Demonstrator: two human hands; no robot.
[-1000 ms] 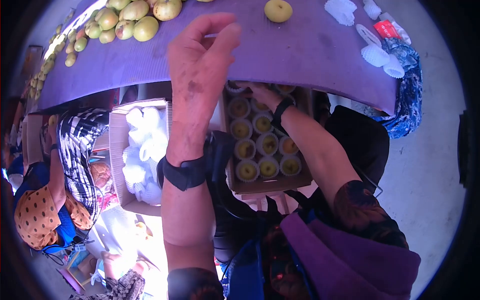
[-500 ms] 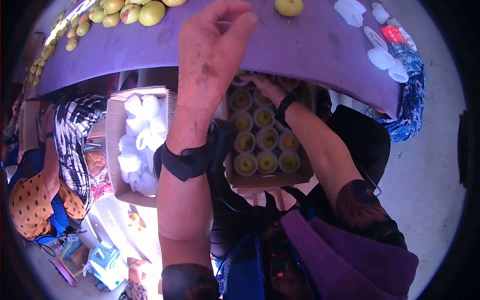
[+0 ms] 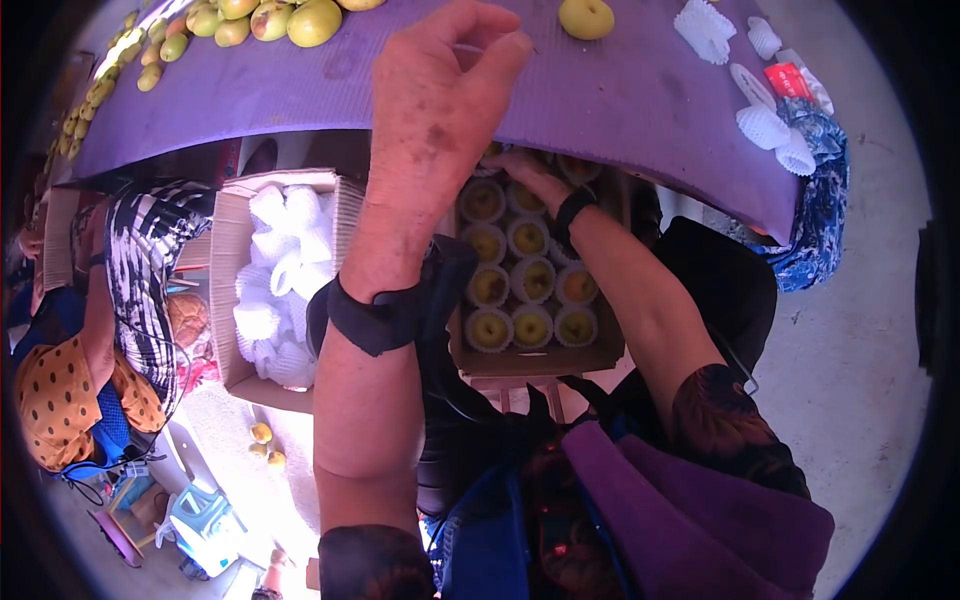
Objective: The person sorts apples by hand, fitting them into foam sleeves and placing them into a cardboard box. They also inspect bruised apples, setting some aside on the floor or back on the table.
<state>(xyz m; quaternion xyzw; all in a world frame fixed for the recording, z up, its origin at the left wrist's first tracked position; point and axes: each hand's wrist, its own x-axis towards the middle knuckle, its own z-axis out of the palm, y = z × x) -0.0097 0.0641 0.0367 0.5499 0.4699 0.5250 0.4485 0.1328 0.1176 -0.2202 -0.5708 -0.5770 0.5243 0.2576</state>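
Observation:
My left hand (image 3: 445,90) is raised above the purple tabletop, fingers curled toward the thumb; whatever it may pinch is too small or hidden to make out. Under the table's near edge, my right hand (image 3: 522,165) reaches into the far end of a cardboard box (image 3: 545,362). Its fingers close around an apple (image 3: 491,150) in the far left corner, mostly hidden by the hand and shadow. Rows of yellow-green apples (image 3: 533,325) in white foam nets fill the box. Black bands circle both wrists.
The purple tabletop (image 3: 640,90) bears a lone apple (image 3: 586,18), a heap of apples (image 3: 315,22) and foam nets (image 3: 763,127). To the left stands a carton (image 3: 228,345) of foam nets. Another person (image 3: 65,400) sits farther left. Several apples (image 3: 261,432) lie on the floor.
The view has shifted slightly, so the table and left hand appear a little farther right. Both hands keep nearly the same pose. More floor apples show at lower left.

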